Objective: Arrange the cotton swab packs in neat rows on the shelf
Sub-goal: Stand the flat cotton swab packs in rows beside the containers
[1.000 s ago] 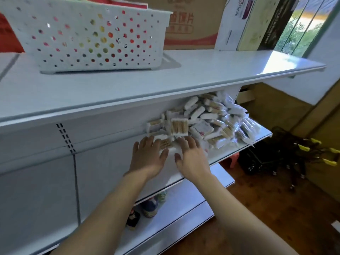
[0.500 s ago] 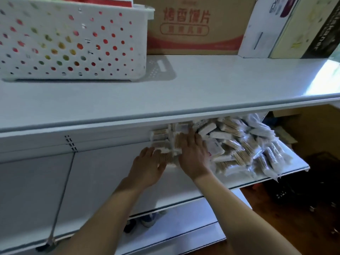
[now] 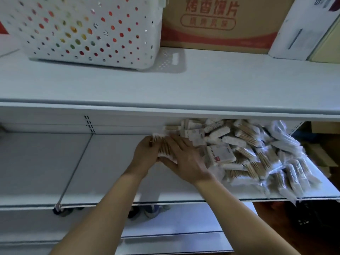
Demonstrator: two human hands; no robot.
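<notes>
Gripping one swab pack btwn left hand & right hand, loose pile crowding right.

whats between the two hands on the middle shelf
In the head view, a cotton swab pack sits between the left hand and the right hand, both pressed against it, at the left edge of the loose pile.

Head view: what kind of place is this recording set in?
Probably a small shop or its stockroom: white metal retail shelving, a loose heap of cotton swab packs on the middle shelf, and a printed cardboard carton stored on top.
</notes>
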